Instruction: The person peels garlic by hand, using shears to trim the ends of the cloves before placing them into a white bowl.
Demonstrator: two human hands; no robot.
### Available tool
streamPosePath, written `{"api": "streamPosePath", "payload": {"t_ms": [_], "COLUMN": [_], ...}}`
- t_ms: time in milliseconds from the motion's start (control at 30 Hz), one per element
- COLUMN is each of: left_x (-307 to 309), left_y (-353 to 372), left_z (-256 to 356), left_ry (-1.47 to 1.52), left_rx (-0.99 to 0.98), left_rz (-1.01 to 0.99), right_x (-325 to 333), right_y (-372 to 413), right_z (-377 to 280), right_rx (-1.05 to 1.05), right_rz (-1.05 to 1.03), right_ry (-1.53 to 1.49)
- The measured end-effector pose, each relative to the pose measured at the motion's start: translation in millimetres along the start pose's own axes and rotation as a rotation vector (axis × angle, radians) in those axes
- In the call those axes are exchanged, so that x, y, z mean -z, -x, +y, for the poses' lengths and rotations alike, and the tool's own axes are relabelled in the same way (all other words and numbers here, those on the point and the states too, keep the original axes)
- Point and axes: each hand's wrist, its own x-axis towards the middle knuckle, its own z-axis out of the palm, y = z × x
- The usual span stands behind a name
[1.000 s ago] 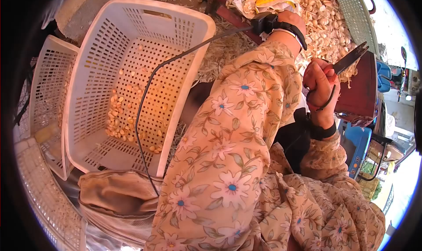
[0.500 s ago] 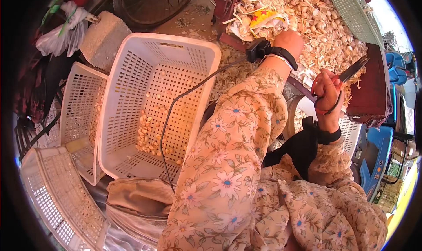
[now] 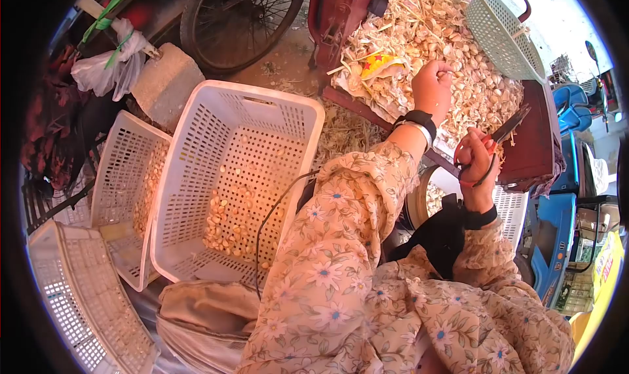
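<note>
My left hand (image 3: 432, 92), with a dark band and a pale bracelet at its wrist, is over a heap of garlic cloves and dry skins (image 3: 452, 37). Its fingers are curled together; what they hold, if anything, is hidden. Nearer to me and to the right, my right hand (image 3: 476, 163) grips red-handled scissors (image 3: 511, 123), their dark blades pointing up and right. A large white perforated crate (image 3: 171, 197) on the left has peeled cloves (image 3: 226, 223) scattered on its bottom.
A pale green basket (image 3: 501, 33) rests at the heap's upper right edge. Further left are another crate (image 3: 121, 171) with cloves, a concrete block (image 3: 167, 86) and a wheel (image 3: 242, 20). A round container (image 3: 419, 197) sits below the dark red tray (image 3: 540, 135). Blue objects (image 3: 557, 223) stand at the right.
The view has shifted. My left hand has moved further over the heap, its curled fingers now visible. My right hand still holds the scissors, and more of the green basket shows.
</note>
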Motion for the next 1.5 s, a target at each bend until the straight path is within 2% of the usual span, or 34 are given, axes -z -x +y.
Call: {"api": "streamPosePath", "payload": {"t_ms": [33, 67, 167, 200, 300, 333, 400, 433, 500, 567, 600, 667, 767, 800, 867, 967, 1000, 1100, 1233, 1333, 1433, 1467, 1500], "left_x": [-1, -3, -5, -12, -2, -1, 2, 2, 4, 5, 5, 14, 26, 32, 33, 27, 32, 33, 24, 38, 51, 52, 53], "left_y": [3, 10, 28, 31, 55, 62, 76, 84, 94, 101, 103, 106, 102, 102, 100, 104, 108, 124, 137, 149, 147, 153, 157], "left_z": [5, 13, 30, 18, 44, 44, 50, 55, 72, 66, 61, 64, 70, 74, 77, 98, 100, 111, 124, 130, 120, 126, 129], "left_ry": [0.161, 0.307, 0.389, 0.305, 0.312, 0.359, 0.316, 0.298, 0.450, 0.521, 0.540, 0.507, 0.442, 0.441, 0.467, 0.260, 0.247, 0.149, 0.174, 0.264, 0.310, 0.328, 0.345], "left_rx": [0.200, 0.322, 0.465, 0.376, 0.413, 0.485, 0.465, 0.459, 0.655, 0.599, 0.559, 0.489, 0.487, 0.515, 0.539, 0.580, 0.568, 0.565, 0.720, 0.827, 0.894, 0.912, 0.927], "left_rz": [0.007, 0.010, -0.095, -0.084, -0.104, -0.118, -0.086, -0.074, -0.091, -0.073, -0.044, -0.118, -0.265, -0.296, -0.324, -0.270, -0.353, -0.410, -0.297, -0.272, -0.247, -0.225, -0.200], "right_x": [0, 0, 2, 2, -7, -5, -1, 7, 8, 2, 2, 0, 8, 10, 14, 17, 19, 27, 38, 48, 48, 50, 52], "right_y": [1, 0, -2, -2, 3, 3, 7, 3, 8, 10, 12, 16, 11, 12, 14, 12, 19, 28, 29, 44, 42, 47, 50], "right_z": [-1, -2, -3, -5, -13, -12, -11, 1, 2, 6, 3, -10, -4, -8, -17, -18, -24, -28, -30, -41, -38, -36, -35], "right_rx": [-0.003, 0.012, 0.033, 0.029, 0.060, 0.044, 0.018, 0.028, -0.077, -0.093, -0.125, -0.189, -0.149, -0.135, -0.159, -0.206, -0.188, -0.147, -0.112, -0.067, -0.136, -0.035, -0.024], "right_rz": [0.004, -0.006, 0.007, 0.016, 0.131, 0.125, 0.106, 0.047, 0.000, 0.052, 0.053, -0.015, -0.085, -0.092, -0.138, -0.137, -0.145, -0.199, -0.237, -0.318, -0.406, -0.429, -0.453], "right_ry": [-0.006, -0.012, -0.022, -0.014, -0.059, -0.008, 0.101, 0.030, 0.011, -0.106, -0.046, -0.052, -0.190, -0.133, -0.109, -0.308, -0.327, -0.291, -0.295, -0.149, -0.092, -0.045, -0.041]}}
